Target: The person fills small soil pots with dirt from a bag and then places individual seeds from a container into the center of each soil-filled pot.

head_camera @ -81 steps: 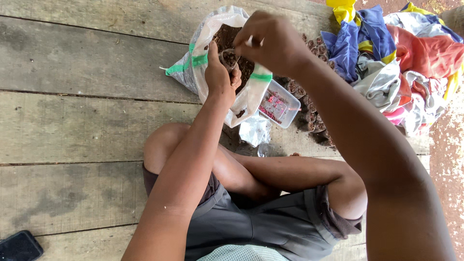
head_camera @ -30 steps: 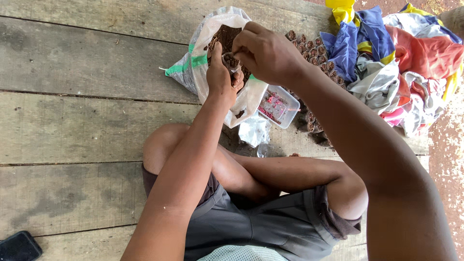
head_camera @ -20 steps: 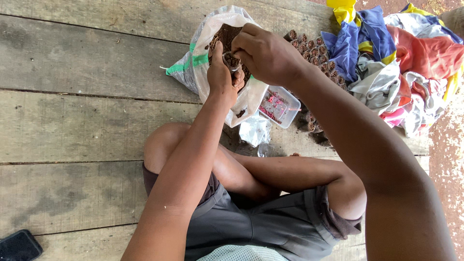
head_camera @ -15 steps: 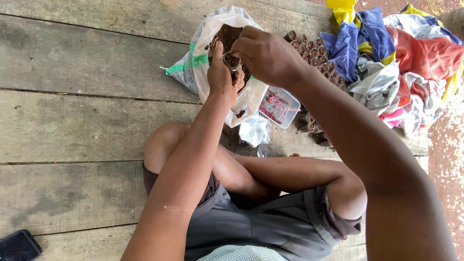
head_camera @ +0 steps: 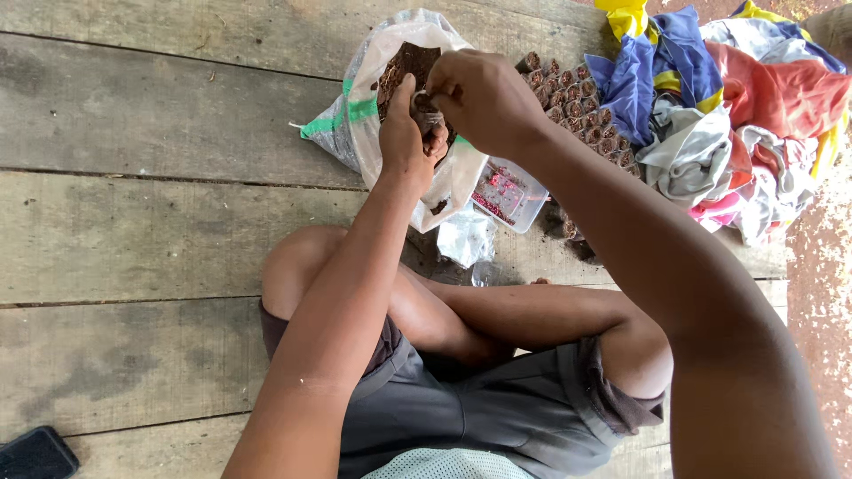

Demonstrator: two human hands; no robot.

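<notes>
My left hand (head_camera: 404,137) grips a small soil-filled pot (head_camera: 426,108), held just over the mouth of a white plastic sack of dark soil (head_camera: 368,106). My right hand (head_camera: 484,93) comes in from the right, its fingertips pinched at the top of the same pot. Whether they hold anything is too small to tell. Just right of both hands stand several small soil-filled pots in rows (head_camera: 581,98). A clear plastic tub with reddish seeds (head_camera: 508,193) lies below my right hand.
A heap of coloured cloth (head_camera: 737,106) lies at the upper right. A crumpled clear plastic bag (head_camera: 466,238) sits by my knee. A dark phone (head_camera: 35,454) lies at the lower left. Wooden floor planks (head_camera: 133,222) stretch to the left.
My right hand has come down from above the sack onto the small pot in my left hand. The left hand has stayed in place.
</notes>
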